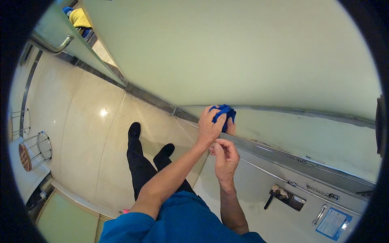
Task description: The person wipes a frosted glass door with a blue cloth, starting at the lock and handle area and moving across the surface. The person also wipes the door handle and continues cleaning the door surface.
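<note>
A crumpled blue cloth (pixel 224 115) is in my left hand (pixel 210 126), its fingers curled around it. That hand holds the cloth against the glossy strip (pixel 304 130) below a large frosted glass panel (pixel 243 54), near the strip's left end. Just below my left wrist is my right hand (pixel 225 156), with its fingers bent and the thumb close to the fingertips. Whether anything small is between them cannot be seen. A grey metal ledge (pixel 273 152) runs from beside my hands towards the right.
A white panel with a metal latch plate and black lever (pixel 287 197), a chain (pixel 320 191) and a small handle (pixel 319 214) lies at lower right. At left are a glass door's metal handle (pixel 60 45) and a round stool (pixel 25 157). A yellow cloth (pixel 79 18) shows through the door gap.
</note>
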Tool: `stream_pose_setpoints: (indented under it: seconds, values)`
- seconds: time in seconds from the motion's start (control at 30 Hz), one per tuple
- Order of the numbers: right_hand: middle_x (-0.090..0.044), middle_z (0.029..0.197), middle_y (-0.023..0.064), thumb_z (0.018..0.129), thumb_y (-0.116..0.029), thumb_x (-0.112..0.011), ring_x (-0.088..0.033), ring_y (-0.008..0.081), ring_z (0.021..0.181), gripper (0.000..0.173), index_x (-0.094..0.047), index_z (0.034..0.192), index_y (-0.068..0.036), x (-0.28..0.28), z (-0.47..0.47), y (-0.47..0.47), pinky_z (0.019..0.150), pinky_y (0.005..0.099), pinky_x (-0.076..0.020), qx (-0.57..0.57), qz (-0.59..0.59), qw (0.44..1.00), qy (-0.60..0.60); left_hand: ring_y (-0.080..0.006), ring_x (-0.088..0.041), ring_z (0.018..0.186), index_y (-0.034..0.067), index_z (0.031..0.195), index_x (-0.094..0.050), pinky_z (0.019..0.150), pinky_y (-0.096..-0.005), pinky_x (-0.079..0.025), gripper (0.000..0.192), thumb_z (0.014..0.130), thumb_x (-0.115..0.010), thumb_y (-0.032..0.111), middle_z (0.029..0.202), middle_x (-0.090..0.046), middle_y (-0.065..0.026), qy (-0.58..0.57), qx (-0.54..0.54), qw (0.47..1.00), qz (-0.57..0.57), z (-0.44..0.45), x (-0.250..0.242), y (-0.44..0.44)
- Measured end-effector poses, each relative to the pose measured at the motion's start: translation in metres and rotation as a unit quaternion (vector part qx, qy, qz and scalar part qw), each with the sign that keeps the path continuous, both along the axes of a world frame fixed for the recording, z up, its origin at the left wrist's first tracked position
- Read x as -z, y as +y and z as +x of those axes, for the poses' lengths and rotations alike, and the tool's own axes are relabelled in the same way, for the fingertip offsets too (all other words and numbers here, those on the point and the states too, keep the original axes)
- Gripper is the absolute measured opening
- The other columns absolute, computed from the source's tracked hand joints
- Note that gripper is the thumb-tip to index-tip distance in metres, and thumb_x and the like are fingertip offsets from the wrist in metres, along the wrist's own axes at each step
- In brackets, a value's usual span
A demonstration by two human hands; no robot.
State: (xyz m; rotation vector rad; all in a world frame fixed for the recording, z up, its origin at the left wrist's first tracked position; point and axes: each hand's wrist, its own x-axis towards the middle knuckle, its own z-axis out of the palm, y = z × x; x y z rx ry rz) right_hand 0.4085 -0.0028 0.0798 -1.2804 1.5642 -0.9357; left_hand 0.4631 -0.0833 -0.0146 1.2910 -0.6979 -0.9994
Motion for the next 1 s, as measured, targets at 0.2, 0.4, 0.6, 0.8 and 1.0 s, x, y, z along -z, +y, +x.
stream_pose_setpoints:
  seconds: [0.2, 0.4, 0.6, 0.8, 1.0]
  values:
    - [-0.065, 0.089, 0.0033, 0.094, -0.006, -0.063, -0.062, 0.0105, 0.081, 0.011, -0.064, 0.104, 0.001, 0.008, 0.0, 0.002, 0.075, 0.0253, -0.0515, -0.015, 0.014, 1.0, 0.002, -0.0399, -0.061, 0.097, 0.006, 0.097, -0.069, 0.084, -0.0473, -0.049, 0.027, 0.085, -0.067, 0.03, 0.1, -0.064, -0.0203, -0.1, 0.005, 0.988, 0.119, -0.005, 0.109, -0.012]
    - [-0.066, 0.087, 0.0053, 0.096, -0.005, -0.06, -0.064, 0.0115, 0.077, 0.012, -0.063, 0.105, 0.001, 0.021, -0.006, 0.02, 0.069, 0.0262, -0.0525, -0.034, 0.041, 0.999, 0.007, -0.0406, -0.06, 0.099, 0.007, 0.099, -0.071, 0.086, -0.0487, -0.047, 0.031, 0.084, -0.066, 0.034, 0.102, -0.063, -0.0212, -0.109, 0.03, 0.973, 0.204, 0.0, 0.133, -0.01]
    - [-0.066, 0.086, 0.0056, 0.097, -0.006, -0.059, -0.064, 0.0115, 0.077, 0.01, -0.062, 0.104, 0.0, 0.019, -0.009, 0.033, 0.069, 0.0266, -0.053, -0.013, 0.04, 0.999, -0.019, -0.0392, -0.06, 0.098, 0.007, 0.098, -0.071, 0.086, -0.0448, -0.048, 0.027, 0.084, -0.068, 0.029, 0.105, -0.062, -0.0192, -0.072, 0.044, 0.99, 0.115, 0.002, 0.041, 0.011]
    - [-0.066, 0.087, 0.0057, 0.096, -0.006, -0.059, -0.062, 0.0118, 0.075, 0.009, -0.061, 0.103, 0.0, -0.004, -0.011, 0.028, 0.07, 0.0276, -0.0525, 0.032, -0.03, 0.997, -0.067, -0.0315, -0.059, 0.109, 0.007, 0.099, -0.071, 0.092, -0.0392, -0.047, 0.018, 0.085, -0.069, 0.018, 0.115, -0.061, -0.0146, -0.007, 0.087, 0.993, -0.079, 0.022, -0.086, 0.016]
    - [-0.062, 0.091, 0.0067, 0.096, -0.006, -0.058, -0.06, 0.0133, 0.078, 0.012, -0.058, 0.106, 0.001, -0.075, -0.01, 0.017, 0.072, 0.0274, -0.0502, 0.082, -0.21, 0.97, -0.094, -0.0296, -0.056, 0.11, 0.007, 0.097, -0.07, 0.094, -0.0384, -0.045, 0.015, 0.084, -0.071, 0.013, 0.118, -0.06, -0.0139, 0.034, 0.09, 0.973, -0.211, 0.024, -0.184, 0.012]
